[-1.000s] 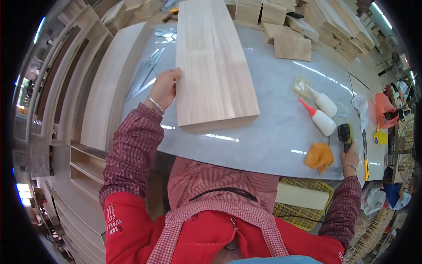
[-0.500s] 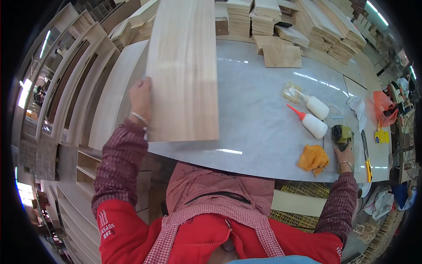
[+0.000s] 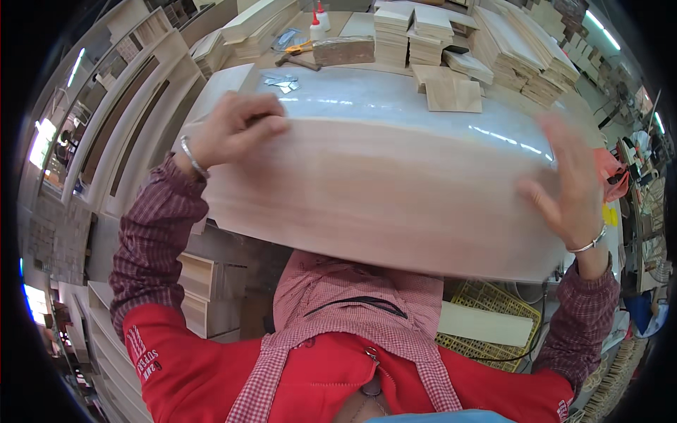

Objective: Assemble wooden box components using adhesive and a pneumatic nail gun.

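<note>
A wide pale wooden board [image 3: 381, 197], smeared by motion, lies crosswise over the table in front of me. My left hand [image 3: 236, 130] is at its far left corner, fingers curled and thumb at the far edge; motion blurs the grip. Over the right end of the board is my right hand [image 3: 571, 183], its fingers stretched and spread, blurred, holding nothing. Most of the grey tabletop [image 3: 395, 88] is covered by the board.
Wood stacks [image 3: 525, 49] line the table's back, with thin panels [image 3: 453, 95] before them. At the back left are a hammer [image 3: 300, 63], metal pieces [image 3: 282, 82] and a red-tipped bottle [image 3: 316, 29]. A red plastic bag [image 3: 612, 176] hangs right; a yellow crate [image 3: 483, 345] stands below.
The board has turned from lengthwise to crosswise and come nearer, covering the bottles and orange cloth. My right hand has left the green-and-black tool and risen, fingers spread.
</note>
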`<state>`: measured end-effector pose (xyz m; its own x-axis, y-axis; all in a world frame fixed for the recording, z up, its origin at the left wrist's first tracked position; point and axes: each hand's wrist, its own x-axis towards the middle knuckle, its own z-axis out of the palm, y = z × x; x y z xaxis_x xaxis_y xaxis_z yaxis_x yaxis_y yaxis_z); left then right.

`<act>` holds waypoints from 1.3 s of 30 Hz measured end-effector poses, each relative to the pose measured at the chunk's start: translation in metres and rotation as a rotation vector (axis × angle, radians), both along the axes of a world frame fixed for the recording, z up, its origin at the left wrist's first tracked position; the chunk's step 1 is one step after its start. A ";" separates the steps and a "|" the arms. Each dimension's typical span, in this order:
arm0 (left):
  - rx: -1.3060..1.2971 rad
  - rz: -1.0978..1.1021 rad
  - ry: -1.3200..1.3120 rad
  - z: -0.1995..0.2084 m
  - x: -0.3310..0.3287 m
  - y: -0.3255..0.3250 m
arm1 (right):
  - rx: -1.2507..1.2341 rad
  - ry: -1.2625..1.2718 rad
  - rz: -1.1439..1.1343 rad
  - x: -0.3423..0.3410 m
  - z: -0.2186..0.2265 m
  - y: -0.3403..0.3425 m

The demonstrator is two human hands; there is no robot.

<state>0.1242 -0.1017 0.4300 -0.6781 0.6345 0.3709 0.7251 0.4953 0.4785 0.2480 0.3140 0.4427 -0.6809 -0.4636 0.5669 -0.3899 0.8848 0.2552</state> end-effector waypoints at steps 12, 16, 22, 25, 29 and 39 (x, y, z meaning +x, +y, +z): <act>0.048 0.101 0.682 -0.047 -0.066 0.068 | -1.221 -0.849 -0.323 -0.010 -0.135 -0.016; 0.028 0.205 0.432 -0.113 -0.059 0.060 | -1.563 -0.848 -0.465 -0.060 -0.158 -0.074; -0.011 0.222 0.252 -0.171 -0.067 0.055 | -1.795 -0.833 -0.391 -0.125 -0.230 -0.108; 0.002 0.239 0.150 -0.176 -0.079 0.070 | -1.827 -0.842 -0.354 -0.143 -0.256 -0.121; 0.131 0.205 -0.083 -0.175 -0.098 0.113 | -1.562 -0.989 -0.328 -0.153 -0.265 -0.109; 0.554 0.264 -0.870 -0.204 -0.186 0.266 | -0.874 -0.641 -0.505 -0.286 -0.223 0.107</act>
